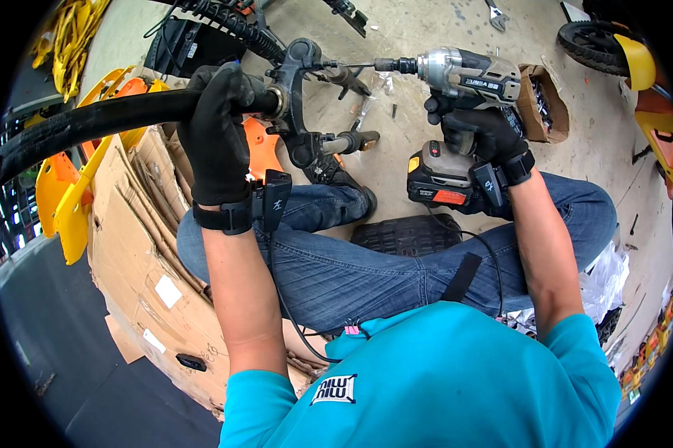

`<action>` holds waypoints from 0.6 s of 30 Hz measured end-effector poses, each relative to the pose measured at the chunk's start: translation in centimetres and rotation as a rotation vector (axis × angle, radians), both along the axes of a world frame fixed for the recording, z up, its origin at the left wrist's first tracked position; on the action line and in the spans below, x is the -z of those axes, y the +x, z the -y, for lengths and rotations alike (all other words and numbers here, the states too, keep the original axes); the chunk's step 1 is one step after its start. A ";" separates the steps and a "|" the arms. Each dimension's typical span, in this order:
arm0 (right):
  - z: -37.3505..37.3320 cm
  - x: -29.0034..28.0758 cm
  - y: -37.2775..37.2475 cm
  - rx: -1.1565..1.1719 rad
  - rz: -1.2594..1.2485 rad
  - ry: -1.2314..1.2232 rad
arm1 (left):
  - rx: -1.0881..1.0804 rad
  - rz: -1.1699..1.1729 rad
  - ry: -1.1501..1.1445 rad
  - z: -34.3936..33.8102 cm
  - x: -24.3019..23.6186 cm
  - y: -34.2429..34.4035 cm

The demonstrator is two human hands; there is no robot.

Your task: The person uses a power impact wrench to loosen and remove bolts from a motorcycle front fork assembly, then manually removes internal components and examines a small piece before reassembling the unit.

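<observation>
My left hand (215,142) has its gloved fingers wrapped tight round the black tube (90,123), which runs left to right into the black bracket (295,104). My right hand (480,131) grips the cordless driver (467,75), bit pointing left at the bracket's bolt. I judge I'm driving it; next needs steady, straight pressure.

Your concrete floor (411,30) carries a cardboard box (547,101) of parts, a wrench (496,15), and flattened cardboard (138,246).
</observation>
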State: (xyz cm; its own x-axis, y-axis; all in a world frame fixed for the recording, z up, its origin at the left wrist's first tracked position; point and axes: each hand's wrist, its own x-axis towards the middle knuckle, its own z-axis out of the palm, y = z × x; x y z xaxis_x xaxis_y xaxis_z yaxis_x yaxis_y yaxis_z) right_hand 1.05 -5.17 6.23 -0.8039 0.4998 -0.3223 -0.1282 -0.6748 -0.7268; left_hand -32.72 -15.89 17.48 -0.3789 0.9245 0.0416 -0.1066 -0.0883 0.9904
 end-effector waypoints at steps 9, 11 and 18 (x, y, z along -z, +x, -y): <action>0.6 0.3 0.0 0.016 -0.010 -0.039 | 0.070 0.015 0.056 0.1 -0.1 0.0; 0.8 1.0 -0.6 -0.004 0.002 -0.046 | 0.089 0.015 0.069 0.1 0.0 0.0; 1.3 1.2 -2.0 -0.014 -0.046 -0.075 | 0.167 -0.177 0.152 0.7 1.9 -2.2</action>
State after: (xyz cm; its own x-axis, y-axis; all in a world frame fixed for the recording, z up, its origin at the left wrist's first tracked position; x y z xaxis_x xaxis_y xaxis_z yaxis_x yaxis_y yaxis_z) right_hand -0.91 -6.49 5.04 -0.8254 0.4645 -0.3209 -0.1510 -0.7293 -0.6673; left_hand -34.94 -16.63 15.56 -0.1960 0.9517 0.2362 0.0415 -0.2326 0.9717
